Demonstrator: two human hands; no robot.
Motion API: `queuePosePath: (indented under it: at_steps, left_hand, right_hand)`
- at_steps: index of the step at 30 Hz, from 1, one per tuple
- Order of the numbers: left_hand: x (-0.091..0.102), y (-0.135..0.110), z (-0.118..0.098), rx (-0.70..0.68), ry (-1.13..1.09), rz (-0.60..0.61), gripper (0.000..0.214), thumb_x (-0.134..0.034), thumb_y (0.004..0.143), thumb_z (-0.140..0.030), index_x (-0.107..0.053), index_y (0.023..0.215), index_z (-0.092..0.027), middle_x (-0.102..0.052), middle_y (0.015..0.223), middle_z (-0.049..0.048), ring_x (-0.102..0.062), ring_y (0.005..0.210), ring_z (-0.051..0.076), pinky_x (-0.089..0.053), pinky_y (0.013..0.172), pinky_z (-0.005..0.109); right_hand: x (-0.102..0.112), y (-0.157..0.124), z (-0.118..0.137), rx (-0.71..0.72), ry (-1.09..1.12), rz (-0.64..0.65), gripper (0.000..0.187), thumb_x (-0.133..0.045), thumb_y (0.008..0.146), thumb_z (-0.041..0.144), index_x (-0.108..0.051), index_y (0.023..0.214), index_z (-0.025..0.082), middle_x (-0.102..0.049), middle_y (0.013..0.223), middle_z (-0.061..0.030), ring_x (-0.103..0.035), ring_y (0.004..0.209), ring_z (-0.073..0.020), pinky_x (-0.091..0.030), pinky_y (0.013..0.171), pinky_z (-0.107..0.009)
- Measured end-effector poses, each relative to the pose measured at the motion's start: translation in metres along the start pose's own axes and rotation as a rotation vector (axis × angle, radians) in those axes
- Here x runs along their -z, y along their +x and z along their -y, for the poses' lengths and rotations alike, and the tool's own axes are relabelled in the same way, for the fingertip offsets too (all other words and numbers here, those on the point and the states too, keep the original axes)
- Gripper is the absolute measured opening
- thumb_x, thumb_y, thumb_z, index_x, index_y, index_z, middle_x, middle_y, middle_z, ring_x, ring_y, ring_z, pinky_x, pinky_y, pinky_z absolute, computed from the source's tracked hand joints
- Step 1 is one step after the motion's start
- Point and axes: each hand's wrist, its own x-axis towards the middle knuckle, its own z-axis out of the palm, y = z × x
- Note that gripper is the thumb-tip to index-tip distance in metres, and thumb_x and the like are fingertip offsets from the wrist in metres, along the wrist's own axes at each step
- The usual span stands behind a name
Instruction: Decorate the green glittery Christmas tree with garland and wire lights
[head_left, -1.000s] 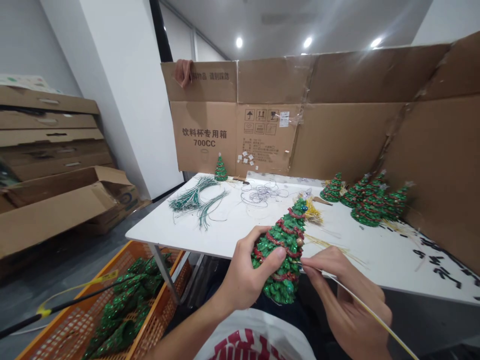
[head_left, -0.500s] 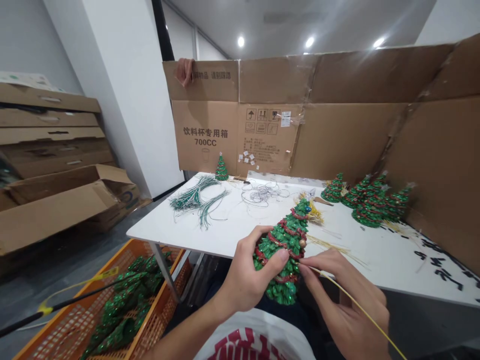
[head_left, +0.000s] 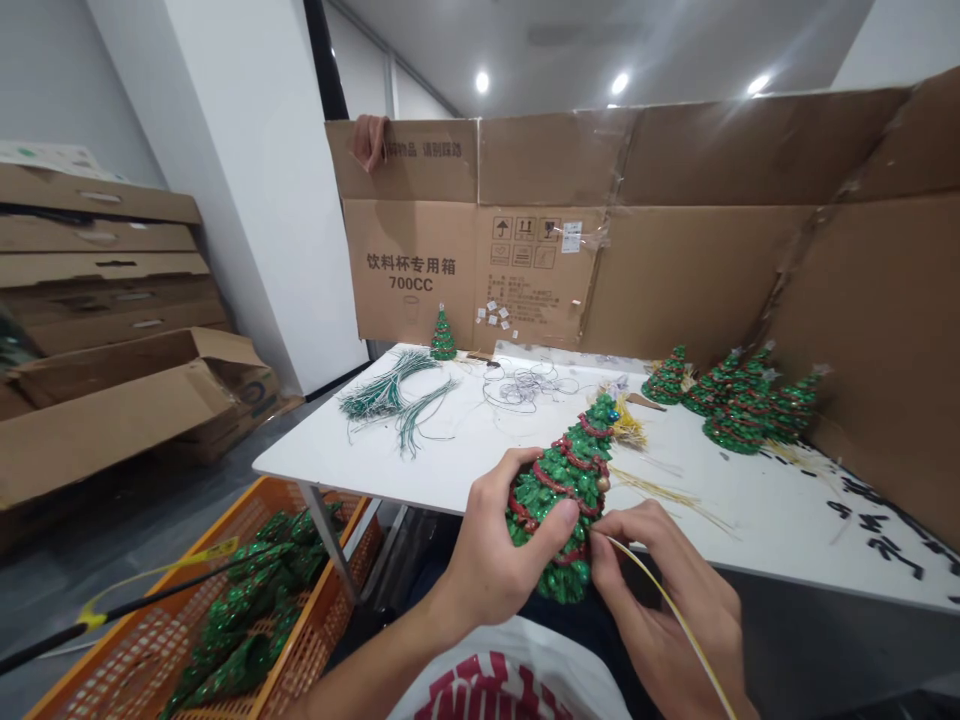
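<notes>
Green and glittery, the Christmas tree figurine (head_left: pixel 551 472) tilts in the left hand's firm grip, the left hand (head_left: pixel 499 550) beside the tabletop (head_left: pixel 442 470); the right hand (head_left: pixel 667 590) pinches yellow cord (head_left: pixel 646 566) at its side, probably inserting it, needing small, steady pushes next.

Left forearm (head_left: pixel 382 650): bare, rising rightward from the lower edge, wrist nearly straight. Left hand (head_left: pixel 495 560): grip closed, thumb (head_left: pixel 551 535) extended toward upper right. Right hand (head_left: pixel 667 590): bare, just beside the left; thumb and forefinger (head_left: pixel 637 523) pinched, tips pointing left, remaining fingers mostly hidden.
</notes>
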Motion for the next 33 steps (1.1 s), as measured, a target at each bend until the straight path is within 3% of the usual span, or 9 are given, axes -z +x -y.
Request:
queuePosePath:
  at_steps: [15,27,33]
  left_hand:
    - [-0.0032,-0.0038,-0.0042,-0.050,0.050,-0.059,0.042,-0.073,0.096,-0.041,-0.063,0.130,-0.020,-0.081,0.114,0.0067,-0.076,0.102,0.027,-0.056,0.096,0.036]
    - [-0.0030,-0.0040,-0.0049,-0.184,0.061,-0.045,0.043,-0.074,0.093,-0.032,-0.058,0.132,-0.021,-0.083,0.115,0.0058,-0.079,0.099,0.026,-0.058,0.096,0.036]
    - [-0.0038,-0.0042,-0.0020,-0.171,0.116,-0.095,0.043,-0.075,0.092,-0.034,-0.060,0.131,-0.020,-0.081,0.112,0.0059,-0.077,0.097,0.026,-0.057,0.092,0.035]
  right_hand:
    - [-0.0071,-0.0028,0.0026,0.060,-0.048,-0.061,0.019,-0.065,0.100,0.005,-0.062,0.107,0.022,-0.066,0.084,-0.0005,-0.063,0.067,-0.0158,-0.051,0.064,-0.029]
    - [-0.0092,-0.0047,0.0051,0.080,-0.027,-0.093,0.026,-0.066,0.098,0.000,-0.063,0.110,0.022,-0.066,0.085,-0.0019,-0.063,0.071,-0.0169,-0.053,0.066,-0.030]
    - [-0.0108,-0.0058,0.0034,0.064,-0.038,-0.093,0.023,-0.065,0.100,0.002,-0.062,0.110,0.022,-0.067,0.087,-0.0018,-0.065,0.073,-0.0174,-0.053,0.068,-0.030]
